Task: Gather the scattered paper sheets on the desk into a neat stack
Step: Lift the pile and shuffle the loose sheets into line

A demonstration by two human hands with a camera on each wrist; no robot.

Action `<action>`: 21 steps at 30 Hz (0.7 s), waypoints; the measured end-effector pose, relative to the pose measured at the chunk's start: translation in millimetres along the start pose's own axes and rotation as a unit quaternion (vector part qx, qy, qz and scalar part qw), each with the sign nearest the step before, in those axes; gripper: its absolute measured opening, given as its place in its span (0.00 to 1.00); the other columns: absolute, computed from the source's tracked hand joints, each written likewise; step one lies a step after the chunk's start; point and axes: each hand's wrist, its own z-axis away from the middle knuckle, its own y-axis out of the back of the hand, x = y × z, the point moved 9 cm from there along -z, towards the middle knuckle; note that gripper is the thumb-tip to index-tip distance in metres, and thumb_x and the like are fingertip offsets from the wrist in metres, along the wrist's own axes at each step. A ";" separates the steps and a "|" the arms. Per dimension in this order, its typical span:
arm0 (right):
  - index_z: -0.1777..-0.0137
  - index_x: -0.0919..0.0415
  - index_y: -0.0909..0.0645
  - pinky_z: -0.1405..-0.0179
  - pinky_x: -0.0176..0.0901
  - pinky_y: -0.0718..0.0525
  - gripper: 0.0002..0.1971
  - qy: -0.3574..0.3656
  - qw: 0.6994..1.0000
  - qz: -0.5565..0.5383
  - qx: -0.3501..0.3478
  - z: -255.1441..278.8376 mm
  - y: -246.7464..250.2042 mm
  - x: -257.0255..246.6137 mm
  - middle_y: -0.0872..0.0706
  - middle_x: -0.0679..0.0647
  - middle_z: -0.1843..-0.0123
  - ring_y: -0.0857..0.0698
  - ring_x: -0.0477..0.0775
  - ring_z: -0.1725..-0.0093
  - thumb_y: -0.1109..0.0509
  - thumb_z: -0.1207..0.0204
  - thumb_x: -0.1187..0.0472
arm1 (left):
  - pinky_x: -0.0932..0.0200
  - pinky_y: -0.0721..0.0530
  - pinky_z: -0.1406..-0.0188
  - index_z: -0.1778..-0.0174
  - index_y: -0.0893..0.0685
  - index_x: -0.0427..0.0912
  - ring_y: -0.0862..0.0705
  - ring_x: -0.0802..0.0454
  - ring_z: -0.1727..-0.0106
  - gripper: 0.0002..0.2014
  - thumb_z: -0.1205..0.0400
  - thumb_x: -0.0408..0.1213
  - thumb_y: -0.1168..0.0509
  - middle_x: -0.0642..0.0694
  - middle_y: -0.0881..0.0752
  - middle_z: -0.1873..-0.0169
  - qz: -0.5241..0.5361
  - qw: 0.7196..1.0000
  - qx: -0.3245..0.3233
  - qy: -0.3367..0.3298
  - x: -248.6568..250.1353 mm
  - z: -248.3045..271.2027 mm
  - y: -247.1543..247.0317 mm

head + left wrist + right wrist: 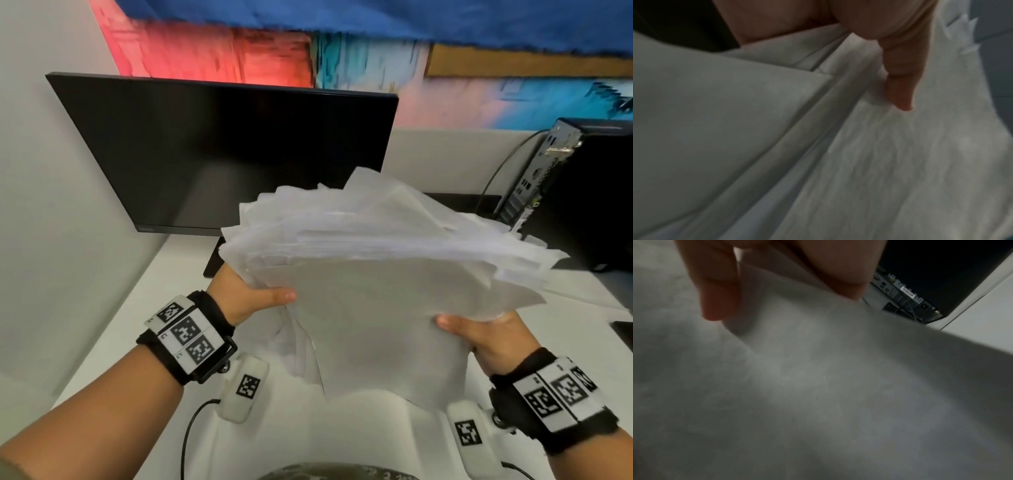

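Two bare hands hold a thick, untidy bundle of paper sheets (383, 274) up in the air above a white tabletop (113, 329), approx. centre of the head view. The sheets fan out unevenly, corners sticking out at 12 and 3 o'clock, edges not squared.

Left hand (246, 298) grips the bundle at its 9 o'clock edge: thumb lies on top of the front sheet, other fingers hidden behind the paper. In the left wrist view one finger (900, 84) presses straight along the layered sheet edges. Right hand (486, 337) grips the bundle at approx. 5 o'clock, thumb on top, remaining fingers under the stack. The right wrist view shows the thumb (715, 288) and palm pinching the paper between them; how the lower fingers lie, can't tell.

Both wrists wear black bands w/ black-and-white square marker tags, plus a white tagged pod hanging below each.

One more loose sheet (582, 294) lies flat on the tabletop at 3 o'clock, partly under the raised bundle.

Behind, at 10–12 o'clock, a dark monitor (219, 154), screen off. At 2–3 o'clock a black computer tower (589, 192), rear ports facing in, w/ a cable running off it. A bright red, blue and pink painted wall fills the top.
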 end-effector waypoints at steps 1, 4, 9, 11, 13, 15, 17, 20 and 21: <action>0.64 0.56 0.08 0.62 0.46 0.09 0.14 -0.008 1.000 -0.001 -0.007 1.5 1.6 2.1 0.07 0.55 0.62 0.09 0.60 0.55 0.20 0.52 0.67 | 0.71 0.15 0.52 0.50 0.13 0.58 0.11 0.64 0.49 0.29 0.48 0.59 0.19 0.62 0.09 0.53 -0.002 1.000 -0.010 0.010 -2.9 0.1 -2.0; 0.59 0.55 0.09 0.57 0.50 0.10 0.26 -0.012 0.999 0.010 -0.043 0.4 4.3 5.5 0.07 0.57 0.57 0.08 0.59 0.55 0.11 0.62 0.56 | 0.73 0.15 0.52 0.53 0.13 0.70 0.12 0.69 0.49 0.26 0.47 0.60 0.19 0.67 0.10 0.54 -0.003 0.997 -0.062 0.038 -7.1 -2.9 -14.7; 0.62 0.61 0.09 0.66 0.47 0.11 0.16 -0.049 0.995 -0.050 -0.076 -13.2 3.2 5.6 0.07 0.60 0.62 0.08 0.58 0.62 0.23 0.51 0.74 | 0.74 0.16 0.53 0.52 0.11 0.65 0.12 0.69 0.51 0.22 0.42 0.46 0.19 0.66 0.09 0.55 0.044 0.973 -0.200 0.105 -10.0 -4.6 -45.6; 0.61 0.62 0.10 0.67 0.48 0.11 0.17 -0.057 0.993 -0.065 -0.078 -18.6 -1.6 6.4 0.07 0.60 0.62 0.08 0.59 0.63 0.24 0.51 0.75 | 0.76 0.17 0.54 0.49 0.14 0.57 0.12 0.71 0.52 0.21 0.34 0.32 0.22 0.68 0.09 0.58 0.036 0.965 -0.221 0.139 -15.7 -4.5 -54.3; 0.61 0.61 0.10 0.67 0.49 0.10 0.17 -0.062 0.993 -0.074 -0.066 -23.7 -5.7 7.2 0.08 0.59 0.63 0.08 0.58 0.63 0.29 0.47 0.79 | 0.77 0.18 0.54 0.46 0.20 0.53 0.13 0.72 0.51 0.25 0.37 0.39 0.20 0.69 0.10 0.56 0.026 0.967 -0.215 0.134 -14.9 -8.8 -60.7; 0.61 0.61 0.10 0.66 0.50 0.10 0.19 -0.062 0.992 -0.086 -0.068 -27.1 -13.0 6.9 0.08 0.59 0.63 0.08 0.57 0.64 0.31 0.45 0.82 | 0.74 0.16 0.55 0.47 0.19 0.50 0.12 0.69 0.52 0.30 0.46 0.42 0.20 0.66 0.09 0.57 0.027 0.981 -0.151 0.116 -17.5 -18.3 -54.3; 0.59 0.62 0.11 0.66 0.50 0.10 0.21 -0.062 0.989 -0.098 -0.091 -28.1 -22.9 6.6 0.08 0.60 0.62 0.08 0.58 0.63 0.25 0.51 0.82 | 0.73 0.16 0.57 0.52 0.13 0.52 0.11 0.67 0.54 0.24 0.46 0.40 0.26 0.63 0.08 0.60 0.048 0.989 -0.102 0.100 -13.9 -22.7 -45.0; 0.60 0.60 0.10 0.66 0.50 0.11 0.24 -0.059 0.986 -0.100 -0.117 -27.6 -28.7 5.6 0.08 0.60 0.62 0.08 0.58 0.63 0.20 0.60 0.77 | 0.71 0.15 0.55 0.54 0.09 0.61 0.11 0.65 0.53 0.24 0.48 0.47 0.18 0.61 0.08 0.58 0.067 0.994 -0.078 0.043 4.3 -20.2 -33.5; 0.60 0.60 0.09 0.65 0.50 0.11 0.27 -0.054 0.986 -0.093 -0.127 -26.5 -29.1 3.5 0.08 0.60 0.62 0.08 0.59 0.62 0.15 0.66 0.72 | 0.69 0.14 0.54 0.53 0.09 0.59 0.11 0.63 0.52 0.25 0.47 0.53 0.17 0.59 0.08 0.56 0.077 0.994 -0.073 0.030 9.0 -17.6 -29.6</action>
